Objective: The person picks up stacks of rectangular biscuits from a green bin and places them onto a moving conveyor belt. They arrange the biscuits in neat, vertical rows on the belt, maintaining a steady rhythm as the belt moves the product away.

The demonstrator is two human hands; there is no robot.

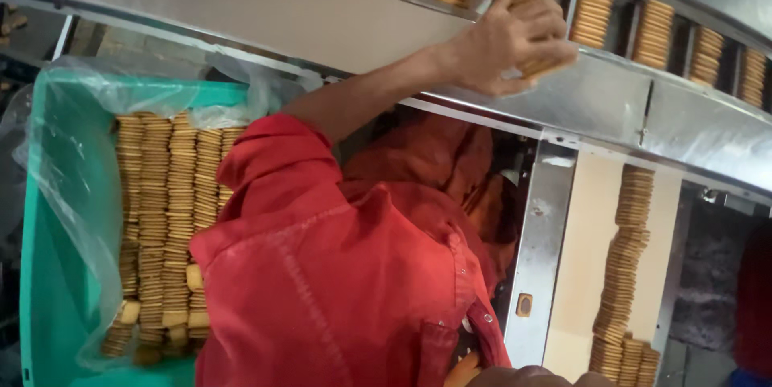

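My left hand (pixel 503 41) reaches up from a rolled red sleeve (pixel 273 154) to the steel conveyor (pixel 611 98). Its fingers are closed around a short stack of round golden biscuits (pixel 540 65) in one lane. More biscuit rows (pixel 653 32) stand on edge in the lanes to the right. Only a sliver of my right hand (pixel 535 375) shows at the bottom edge, beside a small orange-brown thing (pixel 465 369); its grip is hidden. My red shirt (pixel 354 290) fills the middle of the view.
A green crate (pixel 40 274) lined with clear plastic sits at the left, holding several long rows of biscuits (pixel 165 226). At the lower right, another column of biscuits (pixel 623 258) lies on a beige belt (pixel 583 258) between steel rails.
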